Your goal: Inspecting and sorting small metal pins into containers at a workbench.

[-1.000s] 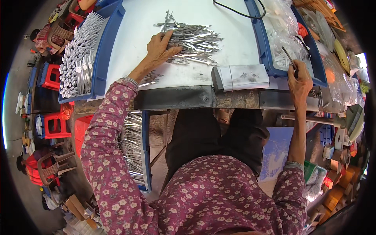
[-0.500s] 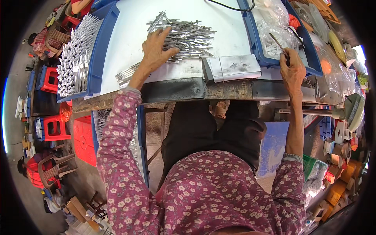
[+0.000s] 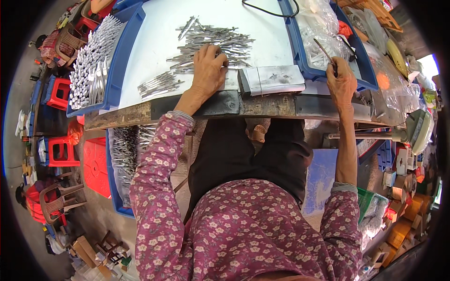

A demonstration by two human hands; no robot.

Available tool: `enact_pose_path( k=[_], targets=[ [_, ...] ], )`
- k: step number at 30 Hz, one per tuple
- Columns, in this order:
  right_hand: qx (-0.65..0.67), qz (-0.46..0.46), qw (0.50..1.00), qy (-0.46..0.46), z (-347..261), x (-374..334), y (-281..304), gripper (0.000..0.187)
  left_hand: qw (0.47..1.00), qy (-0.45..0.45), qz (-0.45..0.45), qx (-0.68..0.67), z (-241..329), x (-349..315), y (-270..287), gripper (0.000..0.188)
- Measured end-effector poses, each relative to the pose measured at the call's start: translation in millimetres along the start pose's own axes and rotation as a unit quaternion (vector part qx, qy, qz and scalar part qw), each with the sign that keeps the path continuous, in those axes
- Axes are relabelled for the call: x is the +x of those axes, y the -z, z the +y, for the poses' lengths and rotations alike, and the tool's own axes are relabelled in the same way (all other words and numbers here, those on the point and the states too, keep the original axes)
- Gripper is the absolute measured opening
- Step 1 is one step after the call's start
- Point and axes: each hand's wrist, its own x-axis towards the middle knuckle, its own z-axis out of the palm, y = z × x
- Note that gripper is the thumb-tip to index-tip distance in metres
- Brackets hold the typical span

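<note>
My left hand (image 3: pixel 209 70) rests at the near edge of a pile of slender silver metal pieces (image 3: pixel 213 38) on the white-covered table. Its fingers are curled down; what they pinch, if anything, is hidden. A smaller, neater row of the same slender pieces (image 3: pixel 159 85) lies to its left. In my right hand (image 3: pixel 341 82) is a thin dark rod-like tool (image 3: pixel 323 50), closed in the fingers and tilted up toward the far left. A white paper-covered block (image 3: pixel 274 79) with a band around it and dark smudges sits at the table's near edge, between my hands.
At left stands a blue tray (image 3: pixel 118 61) full of white-ended metal pieces (image 3: pixel 91 63). A second blue tray (image 3: pixel 294 44) at right holds clear plastic bags (image 3: pixel 321 23). A black cable (image 3: pixel 269 12) loops at the far side. Below the table, another blue bin (image 3: pixel 112 187) holds metal pieces.
My left hand has moved right and nearer across the pile, its fingers going from spread to curled. The right hand still holds the tool; the view has shifted slightly.
</note>
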Motion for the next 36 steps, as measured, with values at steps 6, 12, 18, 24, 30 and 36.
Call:
enact_pose_path(
  k=[6,12,18,24,30,36],
  targets=[
    [-0.017,-0.01,0.999,-0.028,7,-2,4,0.009,0.998,0.0,0.0,0.068,9,3,-4,0.018],
    [0.146,-0.014,0.979,-0.143,17,0,0,0.01,0.986,-0.016,-0.045,0.158,4,-5,-8,0.018],
    [0.45,-0.031,0.848,-0.278,14,1,28,0.01,0.982,-0.025,-0.069,0.177,13,-4,-2,0.021],
    [0.609,-0.043,0.726,-0.316,3,-5,44,0.013,0.979,-0.027,-0.063,0.193,9,-3,-4,0.02],
    [0.667,-0.072,0.669,-0.319,-13,-19,48,0.018,0.998,0.022,-0.001,0.064,17,0,6,0.022],
    [0.594,-0.091,0.745,-0.29,-44,-28,46,0.023,0.982,0.108,0.084,-0.132,45,-3,40,0.009]
  ],
)
